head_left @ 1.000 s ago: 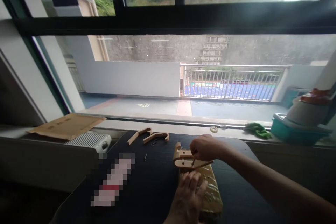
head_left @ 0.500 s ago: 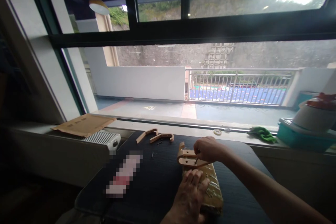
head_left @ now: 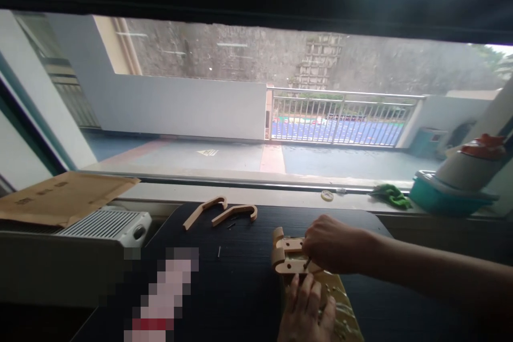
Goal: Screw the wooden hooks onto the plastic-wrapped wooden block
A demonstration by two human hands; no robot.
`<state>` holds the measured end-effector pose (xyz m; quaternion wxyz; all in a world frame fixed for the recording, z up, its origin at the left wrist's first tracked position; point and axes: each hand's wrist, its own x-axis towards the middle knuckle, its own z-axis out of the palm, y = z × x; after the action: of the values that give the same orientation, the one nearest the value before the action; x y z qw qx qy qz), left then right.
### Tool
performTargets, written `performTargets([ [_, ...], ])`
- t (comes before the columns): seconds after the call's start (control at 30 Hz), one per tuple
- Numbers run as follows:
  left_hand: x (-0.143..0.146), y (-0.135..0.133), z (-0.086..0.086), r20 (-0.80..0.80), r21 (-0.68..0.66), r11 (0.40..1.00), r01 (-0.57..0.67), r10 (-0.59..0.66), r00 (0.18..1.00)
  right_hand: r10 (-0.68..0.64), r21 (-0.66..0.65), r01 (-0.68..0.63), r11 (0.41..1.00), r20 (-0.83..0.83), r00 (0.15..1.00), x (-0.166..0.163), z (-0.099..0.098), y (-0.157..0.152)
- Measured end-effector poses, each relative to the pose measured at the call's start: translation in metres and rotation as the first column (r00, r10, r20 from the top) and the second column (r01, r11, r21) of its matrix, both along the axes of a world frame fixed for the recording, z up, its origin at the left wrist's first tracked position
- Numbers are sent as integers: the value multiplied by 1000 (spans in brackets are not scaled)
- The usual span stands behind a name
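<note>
My right hand (head_left: 329,245) is closed in a pinch over curved light-wood pieces (head_left: 295,266). A thin dark screw-like rod (head_left: 307,263) sticks down from its fingers to a hole in the nearer piece; whether it is a screw or a tool's tip I cannot tell. My left hand (head_left: 308,307) lies with fingers spread on a block wrapped in shiny brown tape (head_left: 345,307), fingertips at the nearer piece's edge. The wooden pieces lie side by side across the block's far end, with dark holes along them and curled ends to the left.
Two more curved wooden pieces (head_left: 236,212) lie at the table's (head_left: 240,288) far side, near small dark screws (head_left: 231,225) and a thin pin (head_left: 219,251). On the sill are a tape roll (head_left: 327,195), green cloth (head_left: 393,197), teal box (head_left: 444,195) and brown envelope (head_left: 68,197).
The view has tipped down and moved closer. My right hand still pinches the rod at the nearer wooden piece, its forearm now more level. My left hand stays on the block.
</note>
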<state>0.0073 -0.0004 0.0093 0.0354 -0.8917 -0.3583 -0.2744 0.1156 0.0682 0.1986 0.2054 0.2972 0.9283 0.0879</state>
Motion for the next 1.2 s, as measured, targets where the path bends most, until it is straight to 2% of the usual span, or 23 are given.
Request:
performTargets([
  [0.33, -4, 3, -6, -17, -7, 1000, 4, -5, 1000, 42, -67, -48, 997, -76, 996, 6, -4, 10],
  [0.67, -8, 3, -4, -87, 6, 999, 32, -31, 996, -173, -217, 132, 967, -180, 968, 25, -2, 23],
  [0.73, -9, 5, -3, -108, 34, 998, 45, -41, 993, -148, -196, 121, 973, -133, 980, 21, 1, 21],
  [0.83, -9, 6, -3, -124, 70, 997, 40, -31, 992, -44, -100, 36, 994, -80, 996, 12, 2, 15],
  [1.03, -9, 5, -3, -76, -58, 997, 45, -49, 996, 138, -6, -141, 990, -145, 980, 7, -8, 11],
  [1.1, -7, 5, -1, -70, -78, 996, 35, -40, 997, 144, -14, -148, 989, -143, 979, 8, -8, 12],
  [1.2, -6, 4, 6, -63, -110, 993, 38, -45, 997, 80, -51, -86, 995, -120, 990, 8, -3, 15],
])
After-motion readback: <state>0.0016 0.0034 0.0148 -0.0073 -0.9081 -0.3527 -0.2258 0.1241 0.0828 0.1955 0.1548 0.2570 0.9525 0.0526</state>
